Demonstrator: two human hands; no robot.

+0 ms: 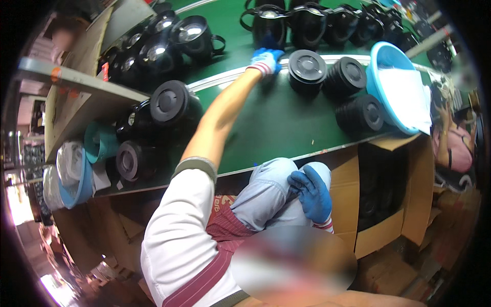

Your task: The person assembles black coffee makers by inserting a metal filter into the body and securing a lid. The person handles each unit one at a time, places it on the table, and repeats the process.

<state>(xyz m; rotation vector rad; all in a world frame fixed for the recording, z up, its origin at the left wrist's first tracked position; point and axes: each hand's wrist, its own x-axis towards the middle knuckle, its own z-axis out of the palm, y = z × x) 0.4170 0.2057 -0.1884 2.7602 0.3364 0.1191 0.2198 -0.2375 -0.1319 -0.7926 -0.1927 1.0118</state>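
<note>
My left hand (266, 60), in a blue glove with a striped cuff, reaches across the green table to the base of a shiny black mug-like vessel (269, 28). Its fingertips blend with the dark surface there, so I cannot see whether they grip it. My right hand (311, 193), gloved in blue too, rests by my knee with its fingers loosely stretched and nothing in it. Just right of my left hand stand stacks of round black lids (307, 66), (349, 75) and, nearer the edge, a stack of black discs (365, 113) on its side.
Several black vessels with handles (309, 25) line the far side; more (161, 53) cluster at the left. A blue basin (381, 77) with white sheets stands right. An open cardboard box (381, 238) holds dark items below. A metal bar (87, 79) crosses the left; a person (452, 148) sits far right.
</note>
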